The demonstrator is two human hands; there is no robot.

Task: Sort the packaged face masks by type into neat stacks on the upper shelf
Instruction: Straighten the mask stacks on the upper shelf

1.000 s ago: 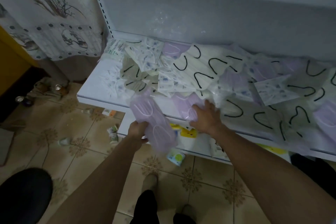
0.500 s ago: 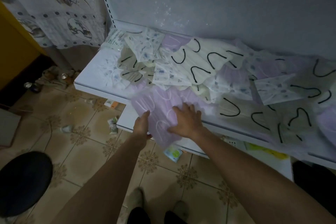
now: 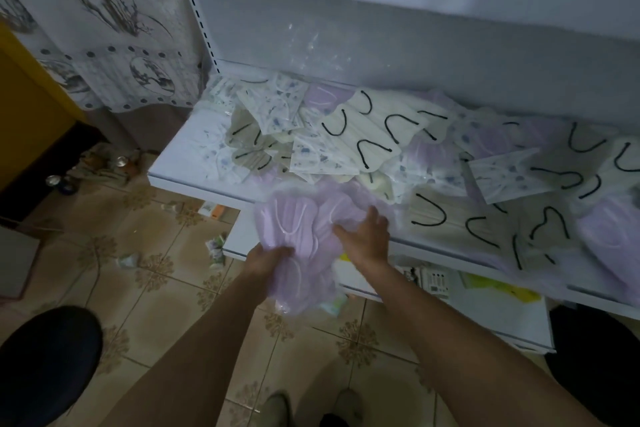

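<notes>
Purple face masks in clear plastic packs (image 3: pixel 294 229) stick out over the front edge of the white metal upper shelf (image 3: pixel 188 152), partly on it and partly in the air. The left hand (image 3: pixel 268 258) is at the low end of the bunch. Its fingers are curled round the purple face masks, so it has a firm hold of them. The right hand (image 3: pixel 367 236) lies on top of the same bunch, near the shelf edge. Its fingers are spread and nearly straight, and they lie flat on the plastic, not wrapped round anything.

Behind the hands, the shelf is covered with a messy heap of more packs. Cream face masks with black ear loops (image 3: pixel 374 135) lie in the middle and off to the right. White face masks with little blue spots (image 3: pixel 322 159) lie among them and on the left side. More purple packs (image 3: pixel 602 236) sit at the right end.

Below is a white lower shelf (image 3: pixel 502 322). The floor has tan tiles with flower patterns (image 3: pixel 156 288). A round black stool (image 3: pixel 45 360) stands at the bottom left. A grey cloth with drawn branches (image 3: pixel 114 45) hangs left of the shelf.
</notes>
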